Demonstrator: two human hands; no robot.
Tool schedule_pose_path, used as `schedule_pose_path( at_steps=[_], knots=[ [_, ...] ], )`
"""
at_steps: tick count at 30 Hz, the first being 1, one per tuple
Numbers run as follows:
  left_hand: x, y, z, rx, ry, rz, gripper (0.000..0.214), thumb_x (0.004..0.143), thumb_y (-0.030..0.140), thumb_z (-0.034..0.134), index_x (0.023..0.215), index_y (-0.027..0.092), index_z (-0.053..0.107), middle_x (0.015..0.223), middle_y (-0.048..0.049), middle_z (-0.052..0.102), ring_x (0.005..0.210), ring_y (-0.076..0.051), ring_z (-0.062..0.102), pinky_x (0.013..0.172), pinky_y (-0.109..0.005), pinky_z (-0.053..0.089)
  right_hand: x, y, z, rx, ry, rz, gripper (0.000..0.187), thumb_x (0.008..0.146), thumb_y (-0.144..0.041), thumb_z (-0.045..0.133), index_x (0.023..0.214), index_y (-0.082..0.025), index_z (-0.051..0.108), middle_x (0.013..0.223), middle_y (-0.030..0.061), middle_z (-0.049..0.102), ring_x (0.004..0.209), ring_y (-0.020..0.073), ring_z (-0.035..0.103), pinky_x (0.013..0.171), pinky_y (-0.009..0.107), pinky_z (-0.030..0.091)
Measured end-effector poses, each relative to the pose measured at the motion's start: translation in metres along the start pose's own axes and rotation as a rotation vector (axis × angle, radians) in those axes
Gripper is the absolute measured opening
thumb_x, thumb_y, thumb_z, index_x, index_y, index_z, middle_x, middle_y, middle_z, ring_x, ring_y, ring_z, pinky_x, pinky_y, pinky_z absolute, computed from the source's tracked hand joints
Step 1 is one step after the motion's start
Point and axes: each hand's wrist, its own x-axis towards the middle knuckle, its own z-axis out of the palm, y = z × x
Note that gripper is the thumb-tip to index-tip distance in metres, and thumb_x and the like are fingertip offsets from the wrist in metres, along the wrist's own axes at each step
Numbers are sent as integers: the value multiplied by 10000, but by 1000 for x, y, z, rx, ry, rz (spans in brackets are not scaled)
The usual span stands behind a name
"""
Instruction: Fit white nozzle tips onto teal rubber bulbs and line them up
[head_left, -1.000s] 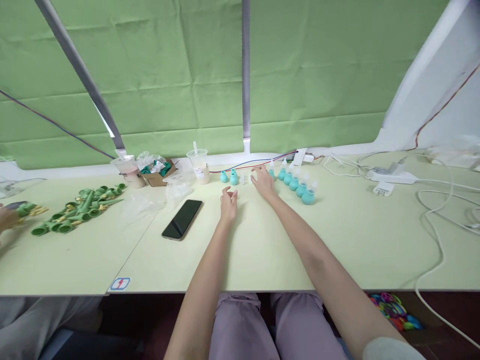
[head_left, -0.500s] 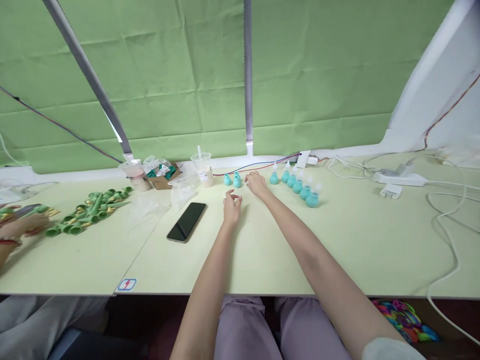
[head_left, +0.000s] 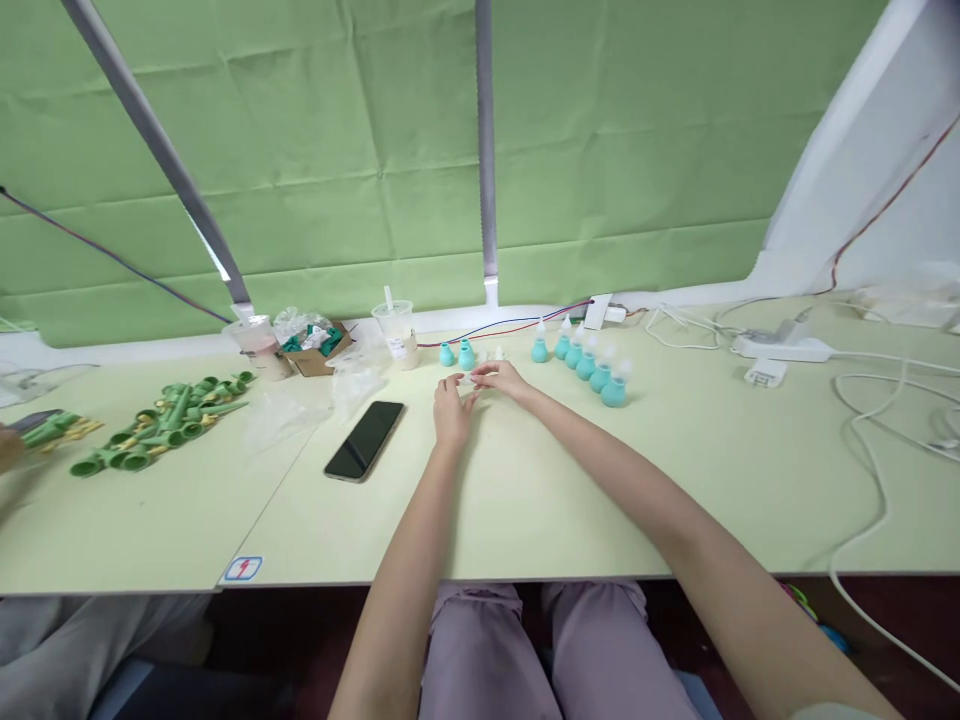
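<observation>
My left hand (head_left: 451, 408) and my right hand (head_left: 505, 380) meet over the table, fingers closed around a small translucent white piece (head_left: 466, 379). Its exact shape is partly covered by the fingertips. Just beyond the hands, two small teal bulbs (head_left: 446, 354) without tips stand upright, open at the top. Tiny whitish pieces (head_left: 499, 354) lie behind my right hand. To the right stands a slanting row of several teal bulbs (head_left: 574, 357) with pointed white tips.
A phone (head_left: 364, 441) lies left of my left arm. Drink cups (head_left: 396, 335), plastic bags (head_left: 289, 410) and a small cardboard box (head_left: 319, 357) stand at the back left. Green parts (head_left: 176, 420) lie near another person's hand (head_left: 9, 450). White cables and a power strip (head_left: 784, 346) are right.
My right hand has come left and nearer, bringing the white piece to my left hand. Both hands now touch it. The other person's hand has drawn back leftward. The view has shifted slightly.
</observation>
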Motion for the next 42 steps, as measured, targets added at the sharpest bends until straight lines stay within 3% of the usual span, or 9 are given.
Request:
schedule_pose_path(
  at_steps=[5, 7, 12, 16, 20, 26, 29, 33, 42],
  knots=[
    [1, 3, -5, 103, 61, 6, 223, 804, 176, 683, 1016, 213, 623, 988, -82, 566, 972, -243, 517, 837, -355, 443, -26, 3, -4, 179, -59, 90, 122, 772, -220, 685, 856, -133, 684, 803, 56, 718, 675, 118, 669, 621, 204, 521],
    [1, 4, -5, 82, 3, -5, 171, 801, 194, 689, 966, 212, 651, 958, -79, 597, 956, -246, 531, 824, -350, 448, -30, 4, -7, 237, -81, 142, 131, 769, -214, 690, 871, -132, 684, 794, 61, 716, 661, 114, 664, 553, 176, 489],
    [3, 2, -1, -64, -155, -54, 137, 800, 144, 640, 926, 197, 649, 852, -39, 664, 792, -184, 598, 757, -301, 468, -20, 13, -20, -81, 39, 161, 153, 814, -218, 631, 941, -148, 678, 841, 66, 709, 600, 119, 649, 472, 187, 454],
    [4, 2, 3, -90, -156, -6, 169, 792, 139, 631, 956, 179, 629, 868, -38, 662, 764, -161, 590, 742, -286, 471, -5, 26, -43, -290, 296, 157, 210, 872, -150, 467, 998, -141, 635, 989, 92, 666, 653, 123, 635, 626, 256, 496],
    [3, 4, 2, -62, -153, 24, 268, 810, 132, 624, 1069, 200, 623, 862, -25, 631, 755, -153, 572, 758, -282, 463, 3, 37, -56, -468, 396, 129, 246, 821, -88, 480, 1009, -120, 635, 1037, 130, 619, 931, 211, 606, 876, 352, 444],
    [1, 10, -2, -7, -158, 6, 246, 837, 143, 614, 1068, 211, 665, 863, -38, 616, 782, -170, 564, 779, -289, 453, 6, 32, -46, -607, 415, 106, 319, 838, -120, 467, 1123, -158, 607, 1153, 131, 556, 970, 231, 558, 876, 355, 403],
    [2, 11, -1, -26, -155, -19, 212, 841, 148, 609, 1035, 210, 667, 879, -37, 629, 773, -169, 573, 767, -291, 454, 7, 25, -42, -747, 421, -31, 315, 897, -178, 402, 1133, -213, 609, 1160, 98, 552, 964, 218, 540, 837, 336, 385],
    [2, 11, 0, -34, -150, -20, 197, 843, 157, 608, 1026, 205, 663, 891, -41, 640, 774, -172, 579, 749, -292, 453, 12, 17, -35, -988, 325, -213, 236, 878, -207, 470, 957, -213, 692, 1123, 93, 561, 1094, 260, 440, 903, 393, 312],
    [1, 7, 2, -32, -152, -12, 211, 843, 158, 606, 1038, 216, 661, 915, -42, 642, 823, -182, 572, 778, -302, 452, 33, 21, -12, -1050, 320, -40, 231, 835, -203, 506, 905, -173, 724, 1121, 137, 552, 1097, 285, 398, 887, 426, 293]
  ],
)
